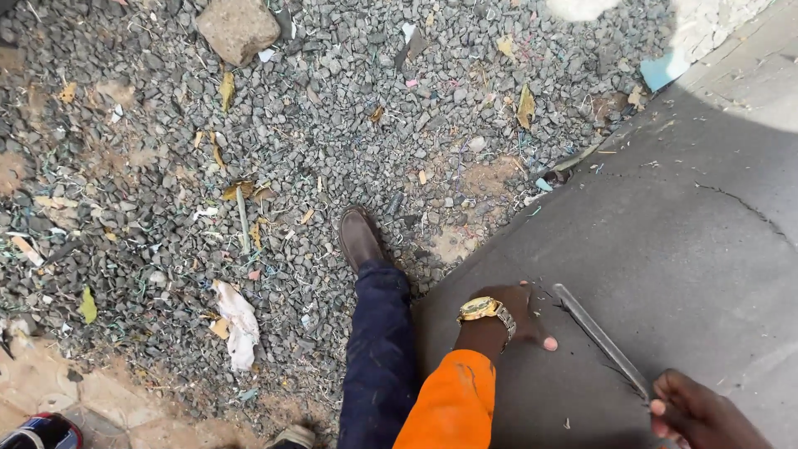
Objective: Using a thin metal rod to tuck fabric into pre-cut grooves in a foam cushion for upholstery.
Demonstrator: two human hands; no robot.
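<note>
Your hands work a long knife across a grey sheet at the edge of a gravel yard.

Your left hand (514, 314), gold wristwatch (482, 309) above an orange sleeve (453, 401), presses palm-down with fingers spread on the large dark grey flat sheet (665, 249), holding nothing. Your right hand (694, 411) is closed around the handle end of a long thin metal blade (600, 339), which lies slanted on the sheet between both hands. The sheet shows a crack toward its right side and its edge runs diagonally over the ground. Left of it, your brown leather shoe (359, 237) and dark blue trouser leg (378, 349) stand on loose grey gravel (332, 125) littered with dry leaves, plastic scraps, a white crumpled rag (238, 324) and a big tan stone (238, 29). Sunlight falls at the top right.
</note>
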